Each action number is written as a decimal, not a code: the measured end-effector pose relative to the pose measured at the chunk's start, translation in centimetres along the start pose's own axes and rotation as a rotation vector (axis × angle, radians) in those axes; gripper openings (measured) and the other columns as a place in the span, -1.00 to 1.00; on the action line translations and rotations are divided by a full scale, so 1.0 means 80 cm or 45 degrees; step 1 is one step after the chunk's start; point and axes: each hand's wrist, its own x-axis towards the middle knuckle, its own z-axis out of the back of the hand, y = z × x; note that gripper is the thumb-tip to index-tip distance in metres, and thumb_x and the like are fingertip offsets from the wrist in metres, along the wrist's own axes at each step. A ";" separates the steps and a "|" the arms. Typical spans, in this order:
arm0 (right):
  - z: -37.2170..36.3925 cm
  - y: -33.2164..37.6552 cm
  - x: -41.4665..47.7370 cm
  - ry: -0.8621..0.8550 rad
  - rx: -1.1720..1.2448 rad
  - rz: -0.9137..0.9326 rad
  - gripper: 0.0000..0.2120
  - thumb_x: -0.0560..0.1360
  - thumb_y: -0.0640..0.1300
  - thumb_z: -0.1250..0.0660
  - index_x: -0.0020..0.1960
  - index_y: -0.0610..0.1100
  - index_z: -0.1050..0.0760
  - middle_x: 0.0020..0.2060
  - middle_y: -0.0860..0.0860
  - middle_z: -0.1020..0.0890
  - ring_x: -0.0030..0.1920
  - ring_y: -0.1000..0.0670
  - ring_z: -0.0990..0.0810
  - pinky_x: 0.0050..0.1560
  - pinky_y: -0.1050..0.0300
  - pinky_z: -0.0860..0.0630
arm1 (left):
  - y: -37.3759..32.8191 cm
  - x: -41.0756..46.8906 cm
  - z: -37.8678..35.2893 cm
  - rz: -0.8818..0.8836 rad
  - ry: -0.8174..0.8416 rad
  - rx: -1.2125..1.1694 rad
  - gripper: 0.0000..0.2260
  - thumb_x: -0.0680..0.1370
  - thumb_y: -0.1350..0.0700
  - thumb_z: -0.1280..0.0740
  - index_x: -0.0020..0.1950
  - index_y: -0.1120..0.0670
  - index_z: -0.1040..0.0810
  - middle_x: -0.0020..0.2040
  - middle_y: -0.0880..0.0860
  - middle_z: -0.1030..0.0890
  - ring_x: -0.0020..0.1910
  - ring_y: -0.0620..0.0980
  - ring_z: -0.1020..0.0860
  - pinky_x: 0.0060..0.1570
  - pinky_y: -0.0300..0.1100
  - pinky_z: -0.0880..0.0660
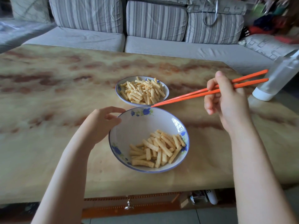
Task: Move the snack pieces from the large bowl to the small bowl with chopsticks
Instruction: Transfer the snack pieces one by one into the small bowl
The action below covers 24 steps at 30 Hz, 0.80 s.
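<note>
The right grip (226, 101) was closed around a pair of orange chopsticks (186, 95), thumb on top and fingers curled beneath, holding them near their upper half. The sticks slanted down and leftward, and their tips lay close together with nothing between them, at the spot where the two bowls nearly met. The large bowl (137, 125) sat nearest the person on the marbled worktop (48, 94), below and left of that grip, with snack pieces (157, 147) heaped in its near right part. The left grip (103, 122) curled around this bowl's far-left rim, thumb touching the edge. Just beyond stood the small bowl (117, 92), piled with more pieces (142, 91). A clear bottle (278, 78) stood at the worktop's right edge, behind the chopsticks' blunt ends. A striped sofa (155, 44) ran along the far side.
</note>
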 end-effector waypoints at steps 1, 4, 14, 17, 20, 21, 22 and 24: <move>0.006 0.003 -0.001 0.043 -0.035 -0.027 -0.61 0.65 -0.03 -0.11 -0.32 -0.11 -0.39 -0.67 -0.03 -0.40 -0.67 -0.02 -0.29 -0.58 0.25 -0.14 | 0.000 0.000 0.000 -0.002 0.002 -0.003 -0.68 0.51 0.25 -0.32 -0.09 -0.22 -0.58 -0.09 0.09 -0.69 -0.09 0.21 -0.63 0.04 0.16 -0.55; 0.022 0.009 -0.003 0.145 -0.144 -0.098 -0.61 0.64 0.00 -0.12 -0.32 -0.11 -0.40 -0.67 -0.03 -0.38 -0.66 -0.02 -0.27 -0.59 0.25 -0.14 | 0.001 0.001 0.000 0.001 0.005 -0.011 -0.68 0.51 0.25 -0.32 -0.09 -0.22 -0.58 -0.09 0.08 -0.69 -0.09 0.20 -0.64 0.04 0.15 -0.55; 0.041 0.018 -0.005 0.263 -0.214 -0.177 -0.61 0.64 0.00 -0.12 -0.29 -0.16 -0.38 -0.68 -0.05 -0.34 -0.68 -0.02 -0.23 -0.63 0.28 -0.16 | 0.004 0.002 0.002 -0.018 0.014 0.007 -0.67 0.51 0.24 -0.32 -0.09 -0.25 -0.59 -0.11 0.05 -0.69 -0.10 0.16 -0.64 0.04 0.15 -0.56; 0.040 0.016 -0.005 0.310 -0.249 -0.201 -0.62 0.64 0.00 -0.11 -0.28 -0.17 -0.38 -0.68 -0.05 -0.35 -0.67 -0.01 -0.24 -0.64 0.28 -0.17 | 0.005 0.003 0.002 -0.023 0.011 -0.001 -0.66 0.51 0.24 -0.33 -0.10 -0.26 -0.60 -0.10 0.06 -0.69 -0.09 0.18 -0.64 0.04 0.17 -0.55; 0.036 0.013 -0.004 0.284 -0.236 -0.193 -0.62 0.64 0.00 -0.11 -0.28 -0.17 -0.37 -0.68 -0.05 -0.35 -0.68 -0.01 -0.25 -0.63 0.30 -0.19 | 0.005 0.003 0.002 -0.025 0.009 -0.011 -0.62 0.51 0.23 -0.33 -0.16 -0.31 -0.61 -0.10 0.06 -0.69 -0.08 0.19 -0.64 0.04 0.17 -0.55; 0.034 0.013 -0.004 0.266 -0.234 -0.185 -0.62 0.64 0.00 -0.11 -0.28 -0.17 -0.37 -0.68 -0.05 -0.35 -0.68 -0.01 -0.26 -0.62 0.32 -0.19 | 0.005 0.003 0.002 -0.023 0.006 -0.015 -0.59 0.51 0.23 -0.33 -0.18 -0.35 -0.61 -0.11 0.06 -0.70 -0.08 0.19 -0.64 0.04 0.17 -0.55; 0.032 0.012 -0.004 0.248 -0.233 -0.178 -0.61 0.64 0.01 -0.11 -0.28 -0.17 -0.36 -0.68 -0.04 -0.35 -0.68 -0.01 -0.26 -0.62 0.32 -0.19 | 0.005 0.003 0.002 -0.022 0.005 -0.020 -0.58 0.51 0.23 -0.33 -0.20 -0.37 -0.60 -0.11 0.05 -0.70 -0.09 0.19 -0.64 0.04 0.17 -0.56; 0.029 0.011 -0.004 0.210 -0.210 -0.169 -0.61 0.64 0.01 -0.12 -0.30 -0.16 -0.36 -0.68 -0.04 -0.35 -0.68 -0.01 -0.26 -0.62 0.31 -0.20 | 0.005 0.003 0.003 -0.023 0.006 -0.027 -0.57 0.51 0.24 -0.33 -0.20 -0.36 -0.60 -0.11 0.06 -0.69 -0.09 0.19 -0.64 0.04 0.18 -0.55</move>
